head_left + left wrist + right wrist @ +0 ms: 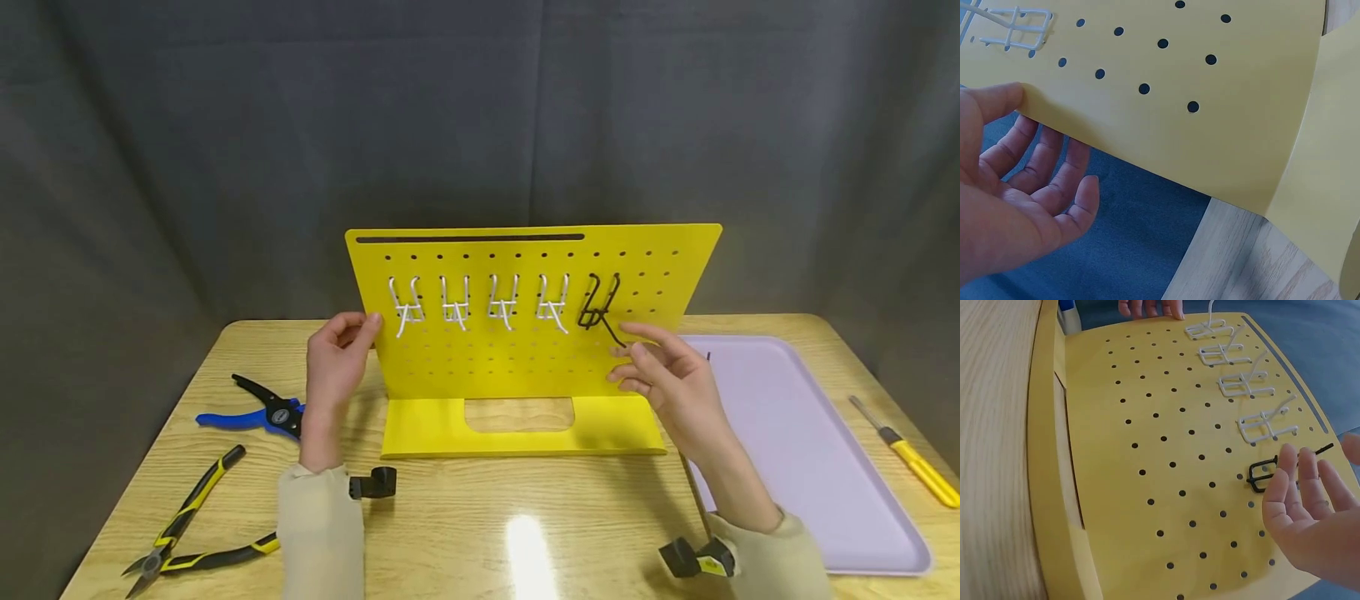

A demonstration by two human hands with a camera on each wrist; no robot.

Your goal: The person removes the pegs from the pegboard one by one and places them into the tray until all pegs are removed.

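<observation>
A yellow pegboard (480,375) stands upright on its bent base. Across its upper part hang several white wire hooks (503,304) in a row, with a black wire hook (596,312) at the right end. My left hand (339,357) holds the board's left edge; in the left wrist view the thumb (1000,102) lies on the front face and fingers go behind the edge. Beside the black hook is my right hand (667,379), its fingers loosely bent and thumb apart. In the right wrist view those fingers (1294,487) partly cover the black hook, whose tip sticks out past them.
On the right lies a lilac tray (795,450), and beyond it a yellow-handled screwdriver (918,462). Blue-handled pliers (258,417) and opened yellow-black cutting pliers (187,525) lie at the left, partly behind my left arm. A dark curtain (450,125) hangs behind the table.
</observation>
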